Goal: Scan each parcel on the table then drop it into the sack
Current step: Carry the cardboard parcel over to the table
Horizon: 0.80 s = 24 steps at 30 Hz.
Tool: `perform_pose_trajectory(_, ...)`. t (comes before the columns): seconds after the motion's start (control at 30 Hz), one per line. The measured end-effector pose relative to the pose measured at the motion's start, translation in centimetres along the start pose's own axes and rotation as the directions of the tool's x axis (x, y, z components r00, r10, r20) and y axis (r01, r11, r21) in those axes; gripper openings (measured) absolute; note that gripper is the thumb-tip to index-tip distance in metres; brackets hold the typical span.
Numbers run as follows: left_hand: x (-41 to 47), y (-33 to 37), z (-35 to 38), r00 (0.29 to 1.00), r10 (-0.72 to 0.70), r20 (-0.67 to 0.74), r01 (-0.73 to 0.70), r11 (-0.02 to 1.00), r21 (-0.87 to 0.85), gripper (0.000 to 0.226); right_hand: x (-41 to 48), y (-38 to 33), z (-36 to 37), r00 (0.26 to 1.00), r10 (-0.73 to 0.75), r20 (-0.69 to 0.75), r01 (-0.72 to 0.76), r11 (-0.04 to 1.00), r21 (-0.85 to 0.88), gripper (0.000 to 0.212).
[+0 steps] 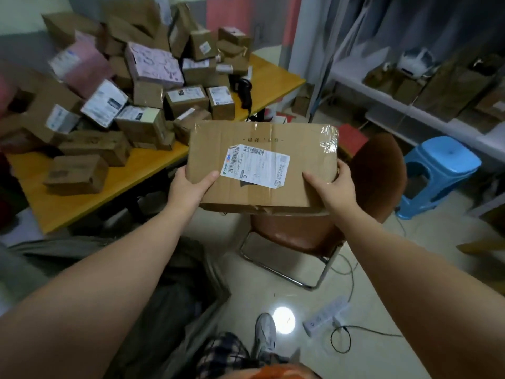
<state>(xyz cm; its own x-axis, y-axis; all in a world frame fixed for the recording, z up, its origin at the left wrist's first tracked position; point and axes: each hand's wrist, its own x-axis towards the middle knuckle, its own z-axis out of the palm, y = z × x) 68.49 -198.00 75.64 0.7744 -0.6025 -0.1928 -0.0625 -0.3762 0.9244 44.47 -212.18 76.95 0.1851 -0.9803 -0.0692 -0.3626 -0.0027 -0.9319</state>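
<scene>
From my feed, both hands have one flat cardboard parcel (303, 149) up in the air, just off the table's near corner and above the seat of a brown chair (379, 173). The left hand (191, 187) grips the parcel's near-left corner and the right hand (332, 187) its near-right corner. Each thumb lies on the top face while the other fingers go underneath, where I can't see them. The parcel sits roughly level, its white shipping label (255, 166) facing up at me.

To the left, the yellow table (153, 170) carries a pile of parcels (136, 86) – brown boxes, a few pink ones – with a black scanner (244, 91) lying near the far edge. The dark grey sack (175, 296) gapes on the floor below my left forearm, well apart from the held parcel. A blue stool (440, 165) stands right of the chair, and a white power strip (325, 315) lies on the tiles
</scene>
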Motion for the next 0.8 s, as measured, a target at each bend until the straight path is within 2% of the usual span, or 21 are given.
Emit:
perform_pose_trajectory(0.17,5.5,2.3,1.5,0.993,-0.026,-0.114,0.023,0.999,-0.031,0.077,7.3,-2.6,2.9,0.996,0.002,0.086,-0.002,1.0,0.003,0.081)
perform_pose_trajectory(0.27,9.8,4.5,1.4,0.985,0.017,-0.173,-0.034,0.995,-0.092,0.078,11.7,-4.3,5.6,0.996,-0.018,0.083,0.015,0.999,0.038,0.084)
perform_pose_trajectory(0.4,16.7,7.9,0.1,0.965,0.073,-0.251,-0.102,0.99,-0.102,0.067,17.7,-7.5,10.1,0.993,-0.054,0.103,0.046,0.996,0.078,0.083)
perform_pose_trajectory(0.57,26.2,11.2,-3.2,0.943,0.143,-0.301,-0.182,0.978,-0.105,0.065,25.3,-12.7,17.8,0.985,-0.08,0.152,0.058,0.987,0.148,0.087)
perform_pose_trajectory(0.8,39.1,14.8,-8.1,0.934,0.148,-0.326,-0.206,0.967,-0.151,0.054,34.4,-18.2,26.4,0.974,0.017,0.227,-0.082,0.957,0.277,0.097)
